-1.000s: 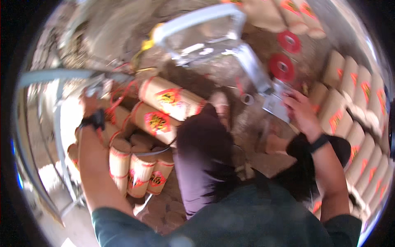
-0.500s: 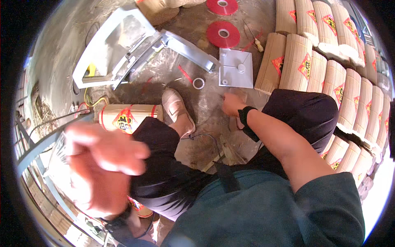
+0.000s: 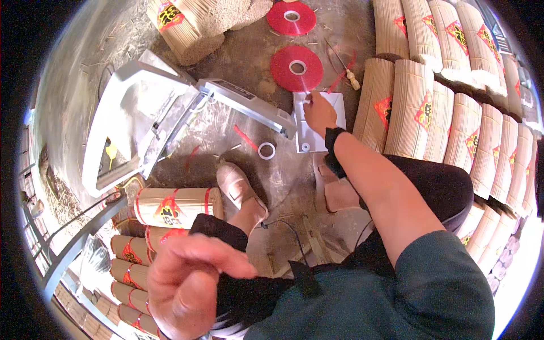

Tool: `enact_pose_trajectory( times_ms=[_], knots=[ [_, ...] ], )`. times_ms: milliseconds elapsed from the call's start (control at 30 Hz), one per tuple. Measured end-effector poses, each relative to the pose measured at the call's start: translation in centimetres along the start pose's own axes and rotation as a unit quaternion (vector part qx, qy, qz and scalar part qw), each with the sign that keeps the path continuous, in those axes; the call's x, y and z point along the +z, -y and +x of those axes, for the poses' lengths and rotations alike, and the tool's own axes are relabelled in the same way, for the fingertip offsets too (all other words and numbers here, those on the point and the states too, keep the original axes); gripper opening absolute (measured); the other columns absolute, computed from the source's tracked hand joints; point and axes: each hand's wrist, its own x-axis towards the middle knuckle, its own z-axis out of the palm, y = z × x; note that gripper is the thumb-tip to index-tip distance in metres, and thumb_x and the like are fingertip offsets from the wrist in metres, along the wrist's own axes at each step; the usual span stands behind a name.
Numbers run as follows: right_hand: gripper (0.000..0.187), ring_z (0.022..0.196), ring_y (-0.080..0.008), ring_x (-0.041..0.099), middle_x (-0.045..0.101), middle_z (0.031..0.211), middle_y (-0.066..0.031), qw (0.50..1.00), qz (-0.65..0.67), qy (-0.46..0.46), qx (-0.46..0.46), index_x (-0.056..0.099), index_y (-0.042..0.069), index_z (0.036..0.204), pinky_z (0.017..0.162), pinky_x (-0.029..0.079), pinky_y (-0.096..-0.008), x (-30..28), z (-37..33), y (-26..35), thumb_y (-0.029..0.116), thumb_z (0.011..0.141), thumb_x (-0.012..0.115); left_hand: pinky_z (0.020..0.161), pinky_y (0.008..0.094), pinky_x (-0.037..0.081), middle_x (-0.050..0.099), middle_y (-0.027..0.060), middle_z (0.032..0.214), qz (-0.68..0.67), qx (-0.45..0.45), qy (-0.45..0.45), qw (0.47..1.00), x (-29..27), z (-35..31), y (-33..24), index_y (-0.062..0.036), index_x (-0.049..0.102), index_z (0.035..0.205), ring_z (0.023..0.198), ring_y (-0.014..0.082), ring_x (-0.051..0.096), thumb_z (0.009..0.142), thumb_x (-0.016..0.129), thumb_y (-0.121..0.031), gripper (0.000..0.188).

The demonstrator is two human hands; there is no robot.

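My right hand point(image 3: 318, 111) reaches over a white square plate point(image 3: 309, 133) on the floor. Its fingers are pinched together at the plate's far left corner, where a small pale bit shows at the tips, too small to name. Just beyond lies a large red tape roll point(image 3: 281, 69) with a white core. My left hand point(image 3: 192, 277) is raised above my left knee, fingers loosely bent, thumb apart and nothing held. Below it is a bundle of thin sticks point(image 3: 150, 207) with red bands and a red diamond label.
A grey-white metal machine point(image 3: 243, 102) stands left of the plate. Another red tape roll point(image 3: 291, 18), an awl-like tool point(image 3: 352, 79) and a small white ring point(image 3: 266, 151) lie on the floor. Stacked stick bundles point(image 3: 411, 107) line the right side; loose sticks point(image 3: 232, 17) lie far left.
My right hand has moved forward from beside my foot to the white plate. My left hand has moved down and to the right. The view has shifted, showing more bundles at left.
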Motion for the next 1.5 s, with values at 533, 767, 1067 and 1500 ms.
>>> enact_pose_trajectory(
  times_ms=[533,767,1067,1500],
  knots=[
    [0.077,0.1,-0.0408,0.059,0.05,0.123,-0.0245,0.958,-0.223,0.092,-0.156,0.026,0.011,0.139,0.079,0.05,-0.048,-0.3,8.2,1.6,0.023,0.076,0.069,0.087,0.0373,0.045,0.06,0.0207,0.097,-0.076,-0.101,0.072,0.989,-2.3,1.2,-0.5,0.0077,0.049,0.115,0.092,0.0273,0.059,0.092,0.051,-0.017,0.034],
    [0.078,0.11,-0.0434,0.053,0.046,0.129,-0.0281,0.974,-0.077,-0.019,-0.213,0.025,0.003,0.138,0.09,0.046,-0.0471,-3.0,5.9,1.8,0.022,0.076,0.068,0.077,0.037,0.05,0.062,0.017,0.082,-0.027,-0.044,-0.051,0.997,-0.7,-0.1,-0.7,0.0056,0.053,0.098,0.076,0.0262,0.061,0.085,0.041,-0.003,0.02],
    [0.08,0.121,-0.0271,0.049,0.043,0.134,-0.0227,0.939,0.249,0.039,-0.232,0.027,0.0,0.135,0.099,0.041,-0.0361,-13.7,-7.7,12.0,0.01,0.072,0.075,0.087,0.0323,0.047,0.064,0.0107,0.098,0.076,0.085,0.019,0.993,-1.8,0.6,1.0,0.0016,0.055,0.114,0.095,0.0202,0.061,0.095,0.052,-0.024,0.032],
    [0.09,0.118,-0.0272,0.051,0.046,0.132,-0.0224,0.813,0.313,0.157,-0.465,0.017,0.005,0.141,0.097,0.045,-0.0377,-19.7,-30.0,14.7,0.003,0.071,0.075,0.095,0.0338,0.041,0.057,0.0074,0.122,-0.184,0.289,0.184,0.921,1.1,-8.2,4.1,-0.0078,0.046,0.131,0.111,0.0174,0.052,0.081,0.07,-0.011,0.055]
  ],
)
